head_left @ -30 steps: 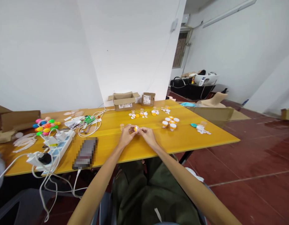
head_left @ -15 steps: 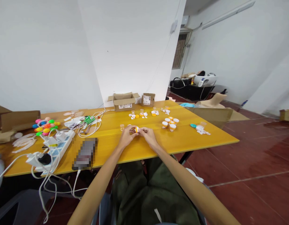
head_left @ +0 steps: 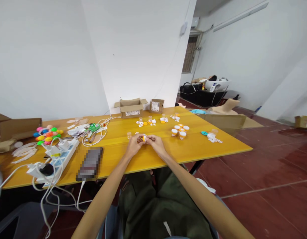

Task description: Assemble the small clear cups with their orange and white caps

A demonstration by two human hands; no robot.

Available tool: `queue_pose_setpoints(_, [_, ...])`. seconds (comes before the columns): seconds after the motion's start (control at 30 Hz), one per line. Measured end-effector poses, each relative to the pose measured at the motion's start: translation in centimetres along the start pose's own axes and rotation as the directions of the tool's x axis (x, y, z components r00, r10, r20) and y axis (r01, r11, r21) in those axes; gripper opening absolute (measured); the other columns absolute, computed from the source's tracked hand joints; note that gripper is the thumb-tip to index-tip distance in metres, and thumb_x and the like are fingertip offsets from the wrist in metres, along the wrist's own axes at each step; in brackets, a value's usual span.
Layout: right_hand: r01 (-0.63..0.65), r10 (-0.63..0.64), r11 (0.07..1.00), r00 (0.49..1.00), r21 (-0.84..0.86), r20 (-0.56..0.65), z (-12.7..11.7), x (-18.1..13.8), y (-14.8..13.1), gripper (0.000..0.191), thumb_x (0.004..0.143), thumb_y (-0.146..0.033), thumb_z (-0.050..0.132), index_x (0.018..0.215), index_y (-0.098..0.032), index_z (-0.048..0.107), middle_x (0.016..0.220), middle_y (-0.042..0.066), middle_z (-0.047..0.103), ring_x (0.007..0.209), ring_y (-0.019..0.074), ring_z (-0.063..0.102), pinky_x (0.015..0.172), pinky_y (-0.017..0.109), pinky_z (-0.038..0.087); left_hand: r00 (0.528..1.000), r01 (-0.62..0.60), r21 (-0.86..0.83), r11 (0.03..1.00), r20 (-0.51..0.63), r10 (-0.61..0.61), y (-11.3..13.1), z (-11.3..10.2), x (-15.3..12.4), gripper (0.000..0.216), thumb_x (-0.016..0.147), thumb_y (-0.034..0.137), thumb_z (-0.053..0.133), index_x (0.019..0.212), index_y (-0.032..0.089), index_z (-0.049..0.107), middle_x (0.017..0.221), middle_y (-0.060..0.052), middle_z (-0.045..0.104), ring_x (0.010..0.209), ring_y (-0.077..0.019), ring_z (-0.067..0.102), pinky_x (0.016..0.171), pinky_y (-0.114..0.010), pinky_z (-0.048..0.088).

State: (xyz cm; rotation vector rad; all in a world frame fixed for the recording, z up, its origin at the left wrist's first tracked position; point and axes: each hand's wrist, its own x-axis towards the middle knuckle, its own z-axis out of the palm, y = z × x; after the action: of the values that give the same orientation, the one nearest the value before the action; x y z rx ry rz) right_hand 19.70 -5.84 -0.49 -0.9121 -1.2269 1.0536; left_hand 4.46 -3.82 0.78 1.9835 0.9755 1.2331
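Orange-and-white cap (head_left: 144, 138) pinched by left hand (head_left: 134, 145) and right hand (head_left: 155, 145)

Lidded clear cups (head_left: 182, 134) are grouped to the right on the table (head_left: 193, 147), their contents indiscernible. The cap is held over the table's near half; its long axis cannot be told. Since the earlier frame it appears slightly turned.

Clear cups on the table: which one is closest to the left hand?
The clear cup just to the left of the left hand; all the others are farther back or farther right.

2 bare forearms (head_left: 112, 181) angled inward; left hand (head_left: 134, 143), right hand (head_left: 156, 145) close together, curled.
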Motion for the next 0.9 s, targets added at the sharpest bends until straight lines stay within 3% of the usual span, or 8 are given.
queue_pose_setpoints(0.37, [-0.005,0.005,1.000,1.000,-0.031,-0.009,-0.02,0.28,0.29,0.039,0.063,-0.055,0.079,0.074,-0.020,0.066,0.083,0.008,0.075,0.083,0.0239,0.072,0.077,0.037,0.059,0.999,0.030,-0.006,1.000,0.036,-0.030,0.34,0.08,-0.18,0.022,0.074,0.012,0.070,0.095,0.019,0.070,0.085,-0.002,0.076,0.076,-0.0168,0.071,0.075,-0.031,0.059])
queue_pose_setpoints(0.63, [-0.008,0.009,0.998,1.000,-0.059,0.003,0.08,0.31,0.21,0.043,0.063,-0.060,0.077,0.072,-0.020,0.066,0.074,0.006,0.072,0.071,0.0207,0.068,0.067,0.033,0.056,0.998,0.034,-0.010,0.999,0.050,-0.033,0.18,0.04,-0.27,0.020,0.075,0.015,0.071,0.095,0.019,0.068,0.080,-0.002,0.076,0.075,-0.0177,0.072,0.072,-0.030,0.059])
queue_pose_setpoints(0.9, [0.017,-0.016,0.992,1.000,-0.122,0.004,0.17,0.47,0.45,0.035,0.064,-0.053,0.077,0.071,-0.020,0.065,0.071,0.004,0.072,0.069,0.0204,0.068,0.066,0.032,0.056,0.999,-0.019,0.129,0.991,0.044,0.013,-0.02,-0.02,-0.57,0.019,0.077,0.017,0.068,0.096,0.022,0.069,0.083,-0.001,0.076,0.072,-0.0170,0.070,0.070,-0.028,0.056])
